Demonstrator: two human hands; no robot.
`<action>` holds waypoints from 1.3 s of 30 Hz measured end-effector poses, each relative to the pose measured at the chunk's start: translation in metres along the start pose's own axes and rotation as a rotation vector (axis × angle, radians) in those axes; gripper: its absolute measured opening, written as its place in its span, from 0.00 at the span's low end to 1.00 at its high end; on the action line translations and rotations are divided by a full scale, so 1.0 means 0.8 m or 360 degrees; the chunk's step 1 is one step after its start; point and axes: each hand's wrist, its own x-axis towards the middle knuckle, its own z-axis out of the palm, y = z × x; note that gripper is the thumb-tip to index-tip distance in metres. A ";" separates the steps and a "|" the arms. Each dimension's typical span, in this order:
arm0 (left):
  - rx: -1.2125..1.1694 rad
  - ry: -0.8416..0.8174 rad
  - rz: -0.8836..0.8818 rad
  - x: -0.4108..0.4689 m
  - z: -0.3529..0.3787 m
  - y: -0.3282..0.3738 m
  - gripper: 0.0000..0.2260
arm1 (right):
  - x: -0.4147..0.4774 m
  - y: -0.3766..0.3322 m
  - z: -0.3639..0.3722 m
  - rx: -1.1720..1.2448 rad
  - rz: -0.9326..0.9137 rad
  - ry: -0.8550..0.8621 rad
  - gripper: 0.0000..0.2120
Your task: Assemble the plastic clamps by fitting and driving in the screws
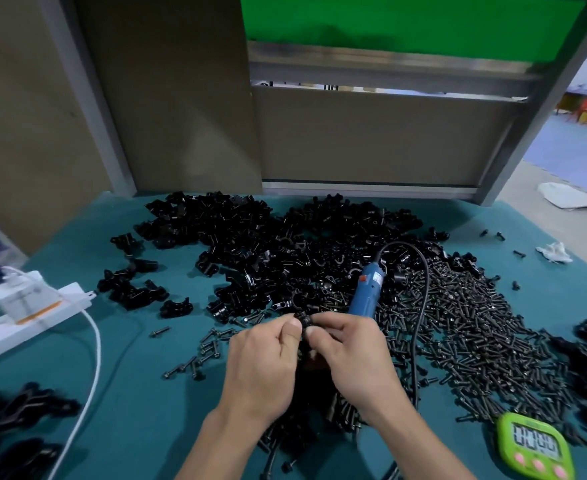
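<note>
Teal table cover [139,393] carries it all. At centre, a small black clamp [305,325] is pinched by curled fingers of the left hand [261,368] and right hand [351,358] — its axis hidden. Just behind lies a blue screwdriver [366,292], cord end away; screws [475,323] heap right, clamp pile [268,244] beyond.

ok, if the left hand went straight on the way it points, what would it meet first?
Likely the right hand, just past the small black part both pinch; the left hand points up-right at it. Behind lies the blue electric screwdriver.
</note>
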 end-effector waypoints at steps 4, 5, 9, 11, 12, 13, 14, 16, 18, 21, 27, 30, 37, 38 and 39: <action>0.0145 0.0055 -0.0021 -0.001 -0.003 0.011 0.20 | -0.003 -0.001 0.001 0.0100 0.0048 -0.0003 0.04; 0.0184 0.0047 -0.0044 -0.002 -0.004 0.014 0.21 | -0.004 -0.001 0.002 0.0120 0.0074 0.0000 0.04; 0.0345 0.0025 -0.0248 -0.010 -0.007 0.031 0.23 | -0.015 -0.002 0.010 0.0106 0.0164 0.0009 0.07; 0.0231 0.0067 -0.0390 -0.017 -0.015 0.036 0.23 | -0.023 -0.007 0.011 -0.0024 0.0104 0.0009 0.06; 0.0153 0.0071 -0.0456 -0.021 -0.021 0.037 0.21 | -0.027 -0.012 0.012 -0.0077 0.0051 0.0016 0.06; 0.0078 0.0064 -0.0515 -0.025 -0.028 0.036 0.20 | -0.032 -0.018 0.014 -0.0128 -0.0002 0.0028 0.07; 0.0004 0.0070 -0.0571 -0.030 -0.037 0.034 0.20 | -0.037 -0.025 0.019 -0.0170 -0.0050 0.0035 0.07; -0.0206 0.0114 -0.0714 -0.041 -0.059 0.024 0.21 | -0.051 -0.043 0.037 -0.0152 -0.0108 -0.0016 0.07; -0.0566 0.0288 -0.0851 -0.058 -0.089 0.012 0.21 | -0.067 -0.065 0.066 0.0077 -0.0129 -0.0186 0.06; -0.0717 0.0766 -0.0948 -0.098 -0.140 -0.012 0.22 | -0.090 -0.100 0.128 0.0435 -0.0129 -0.0567 0.12; 0.0169 0.1382 -0.0972 -0.166 -0.237 -0.045 0.13 | -0.124 -0.148 0.281 0.0197 -0.0311 -0.1003 0.17; 0.0601 0.1445 -0.1071 -0.181 -0.271 -0.066 0.12 | -0.132 -0.170 0.330 -0.0148 -0.0617 -0.1052 0.21; 0.0923 0.0968 -0.1316 -0.207 -0.293 -0.118 0.08 | -0.123 -0.158 0.312 -0.0412 -0.0734 -0.1001 0.20; 0.0897 0.1008 -0.1319 -0.204 -0.294 -0.118 0.07 | -0.117 -0.153 0.297 -0.0383 -0.0704 -0.0965 0.19; 0.0892 0.1063 -0.1296 -0.203 -0.292 -0.114 0.07 | -0.112 -0.152 0.278 -0.0369 -0.0658 -0.0931 0.18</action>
